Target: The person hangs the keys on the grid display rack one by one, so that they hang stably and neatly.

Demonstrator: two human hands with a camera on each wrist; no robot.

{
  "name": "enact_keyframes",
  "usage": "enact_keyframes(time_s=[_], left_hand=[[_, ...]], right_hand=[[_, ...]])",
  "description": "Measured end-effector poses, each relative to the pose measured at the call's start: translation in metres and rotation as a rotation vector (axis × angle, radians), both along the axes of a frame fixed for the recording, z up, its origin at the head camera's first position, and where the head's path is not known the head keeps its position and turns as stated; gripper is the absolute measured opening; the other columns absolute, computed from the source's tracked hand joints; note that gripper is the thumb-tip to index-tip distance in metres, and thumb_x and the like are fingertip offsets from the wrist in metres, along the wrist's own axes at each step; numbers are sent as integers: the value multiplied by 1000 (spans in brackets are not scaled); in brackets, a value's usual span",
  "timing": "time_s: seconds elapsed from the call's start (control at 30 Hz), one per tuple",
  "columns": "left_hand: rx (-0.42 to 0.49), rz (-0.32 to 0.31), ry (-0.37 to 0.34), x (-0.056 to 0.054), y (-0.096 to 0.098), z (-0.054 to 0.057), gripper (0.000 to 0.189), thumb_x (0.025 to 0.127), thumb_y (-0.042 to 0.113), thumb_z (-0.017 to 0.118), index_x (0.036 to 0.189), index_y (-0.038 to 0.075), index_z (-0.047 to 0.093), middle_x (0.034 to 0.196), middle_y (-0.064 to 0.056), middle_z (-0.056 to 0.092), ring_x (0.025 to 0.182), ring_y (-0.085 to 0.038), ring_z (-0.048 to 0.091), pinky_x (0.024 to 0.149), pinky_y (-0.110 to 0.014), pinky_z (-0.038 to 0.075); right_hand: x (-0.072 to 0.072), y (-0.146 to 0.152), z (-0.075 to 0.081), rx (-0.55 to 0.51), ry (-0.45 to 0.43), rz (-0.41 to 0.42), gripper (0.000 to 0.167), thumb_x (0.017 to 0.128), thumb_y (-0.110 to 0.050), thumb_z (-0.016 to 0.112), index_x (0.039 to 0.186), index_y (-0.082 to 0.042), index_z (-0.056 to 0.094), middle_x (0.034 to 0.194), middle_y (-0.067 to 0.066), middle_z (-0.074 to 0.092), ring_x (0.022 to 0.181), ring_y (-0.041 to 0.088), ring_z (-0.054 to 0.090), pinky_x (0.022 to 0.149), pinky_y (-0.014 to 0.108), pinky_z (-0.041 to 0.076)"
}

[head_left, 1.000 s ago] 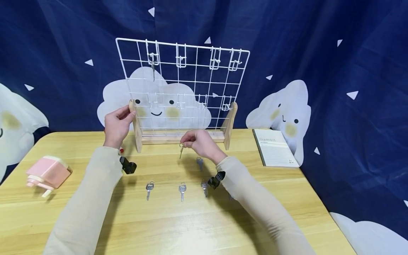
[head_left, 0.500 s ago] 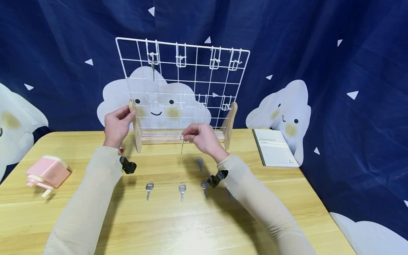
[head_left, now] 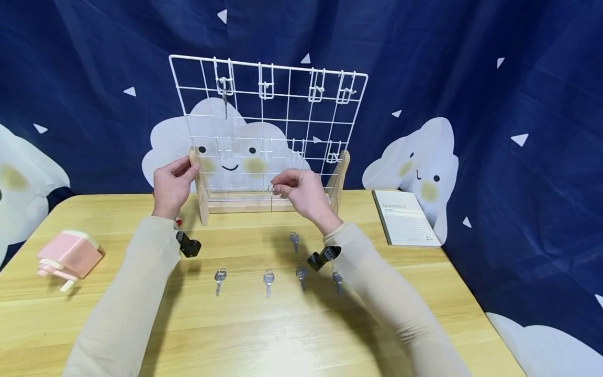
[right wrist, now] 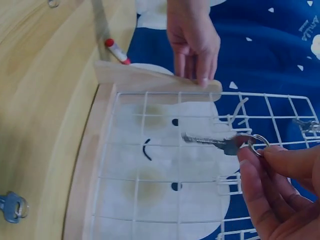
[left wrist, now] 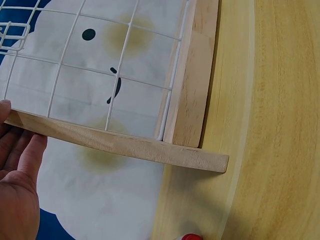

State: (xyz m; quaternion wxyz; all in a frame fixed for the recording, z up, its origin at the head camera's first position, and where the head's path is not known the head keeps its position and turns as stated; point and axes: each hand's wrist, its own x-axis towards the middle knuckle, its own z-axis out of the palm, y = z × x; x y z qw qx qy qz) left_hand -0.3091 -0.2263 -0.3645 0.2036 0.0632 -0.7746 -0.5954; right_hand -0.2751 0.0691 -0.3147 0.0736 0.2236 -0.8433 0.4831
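My left hand [head_left: 171, 189] pinches the left wooden post [head_left: 201, 193] of a white wire grid rack [head_left: 292, 68]; the left wrist view shows thumb and fingers on either side of this post [left wrist: 120, 144]. In front of the lower grid, my right hand [head_left: 307, 195] pinches a key [right wrist: 220, 144] by its metal ring [right wrist: 259, 145]. The key's blade hangs down in the head view. Another key [head_left: 225, 106] hangs from the upper left hook of the rack. Several more keys, one of them nearest the rack [head_left: 294, 241], lie on the wooden table.
A pink box with a crank [head_left: 70, 254] stands at the table's left. To the right lies a notebook [head_left: 407, 218]. A red-capped marker [right wrist: 117, 51] lies by the rack's left post. Behind everything hangs a dark blue curtain [head_left: 400, 42].
My right hand has risen from near the table to the lower part of the grid, carrying the key by its ring. The left hand stays on the post.
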Motion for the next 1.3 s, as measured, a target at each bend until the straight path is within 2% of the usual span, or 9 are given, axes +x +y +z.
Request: enact_keyframes(time_s=[0.23,0.47,0.77,0.9,1.3], left_hand=[[4,0,14,-1,-1,-1,45,96,27,65,136,6,59,132,-13,61,113,-16,59,96,-25,49],[17,-7,-1,-1,0,-2,46,96,27,66,137,7,59,132,-13,60,115,-16,59,96,-26,49],[29,1,34,-2,1,-1,42,96,22,66,134,4,61,130,-15,61,112,-16,60,95,-24,50],[15,-4,17,-1,1,0,43,96,24,65,135,4,60,130,-16,61,113,-16,59,96,-25,49],[10,5,-8,2,1,2,44,97,25,65,136,5,59,132,-14,60,114,-16,58,97,-26,49]], right_hand=[[-1,0,15,-44,48,-2,6,90,-2,71,92,-4,77,83,1,72,75,19,69,66,25,57],[-3,-1,25,-69,25,-1,8,91,-1,69,93,-4,76,84,2,73,77,24,70,69,27,58],[-9,-5,38,-159,31,24,9,90,5,68,93,1,75,89,10,72,77,22,71,70,27,59],[-11,-6,43,-172,38,12,9,89,6,68,93,2,75,89,13,72,73,18,71,71,26,59],[-14,-14,70,-164,70,-43,9,91,1,68,95,-3,75,86,6,73,73,13,70,72,22,58]])
